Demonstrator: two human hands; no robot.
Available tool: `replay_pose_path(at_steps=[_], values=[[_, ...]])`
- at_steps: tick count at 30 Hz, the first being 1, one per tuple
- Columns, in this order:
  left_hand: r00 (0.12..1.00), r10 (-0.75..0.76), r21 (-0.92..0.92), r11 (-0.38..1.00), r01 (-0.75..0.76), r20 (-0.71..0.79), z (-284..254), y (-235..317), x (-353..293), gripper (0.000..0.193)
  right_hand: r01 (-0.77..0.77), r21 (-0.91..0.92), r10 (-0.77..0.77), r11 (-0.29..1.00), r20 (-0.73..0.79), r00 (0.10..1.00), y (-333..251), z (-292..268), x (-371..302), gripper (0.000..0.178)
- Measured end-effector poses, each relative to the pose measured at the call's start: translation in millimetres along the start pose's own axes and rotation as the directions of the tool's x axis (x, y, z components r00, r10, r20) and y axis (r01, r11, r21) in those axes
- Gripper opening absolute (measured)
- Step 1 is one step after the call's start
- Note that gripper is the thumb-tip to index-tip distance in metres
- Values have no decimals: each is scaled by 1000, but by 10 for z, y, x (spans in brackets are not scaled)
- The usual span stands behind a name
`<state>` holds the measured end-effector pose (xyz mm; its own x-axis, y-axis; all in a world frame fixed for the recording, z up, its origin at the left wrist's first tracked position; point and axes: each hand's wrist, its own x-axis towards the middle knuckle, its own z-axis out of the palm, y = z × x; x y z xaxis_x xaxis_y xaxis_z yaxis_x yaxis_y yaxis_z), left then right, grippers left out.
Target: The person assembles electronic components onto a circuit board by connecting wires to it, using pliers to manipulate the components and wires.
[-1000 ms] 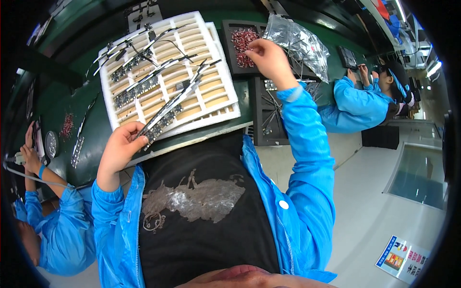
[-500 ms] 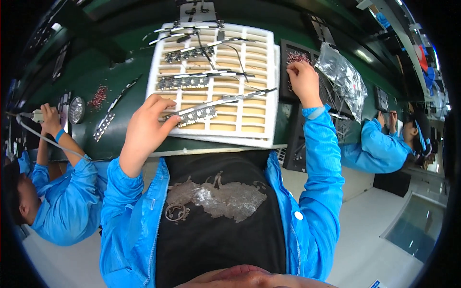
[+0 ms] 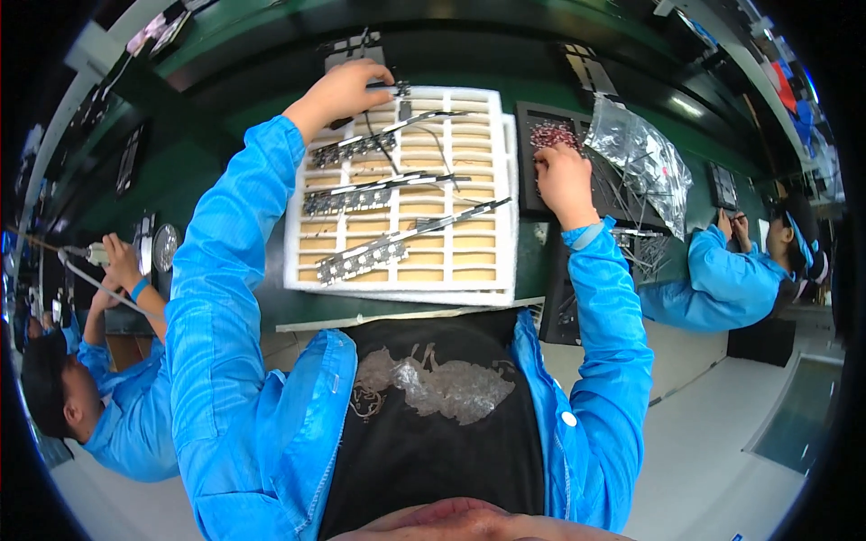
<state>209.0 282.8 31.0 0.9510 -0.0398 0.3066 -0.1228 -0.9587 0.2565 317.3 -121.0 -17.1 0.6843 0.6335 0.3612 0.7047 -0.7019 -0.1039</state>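
Note:
A white foam tray point(image 3: 492, 216) with rows of slots lies in front of me, several narrow black circuit boards with dark cable strips lying across it. The nearest circuit board point(image 3: 361, 260) rests slanted over the front slots. My left hand point(image 3: 347, 90) reaches to the tray's far left corner, its fingers closed around the farthest circuit board strip point(image 3: 402, 88), mostly hidden under them. To the right, my right hand point(image 3: 566, 185) is at a black tray point(image 3: 530, 185), its fingertips pinched together beside a pile of small red parts point(image 3: 552, 135). Whatever lies between them is too small to make out.
A clear plastic bag point(image 3: 631, 144) and thin dark strips lie over the black tray's right side. Co-workers in blue sit at left point(image 3: 126, 406) and right point(image 3: 735, 275). A round metallic part point(image 3: 165, 246) stands near the left co-worker's hands.
My left hand has left the nearest circuit board and reached forward to the farthest one. The right hand stays by the red parts, its fingers lower among them. The whole view has shifted.

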Motion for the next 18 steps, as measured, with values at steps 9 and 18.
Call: replay_pose_path(at_steps=[9,18], values=[[978,-104,-126,984,128,181,14,38,206,28,6,-41,-5,999,25,1000,16,-34,102,10],[947,-166,-269,932,242,276,-52,-94,395,16,-2,76,7,997,-70,997,0,-58,49,8]])
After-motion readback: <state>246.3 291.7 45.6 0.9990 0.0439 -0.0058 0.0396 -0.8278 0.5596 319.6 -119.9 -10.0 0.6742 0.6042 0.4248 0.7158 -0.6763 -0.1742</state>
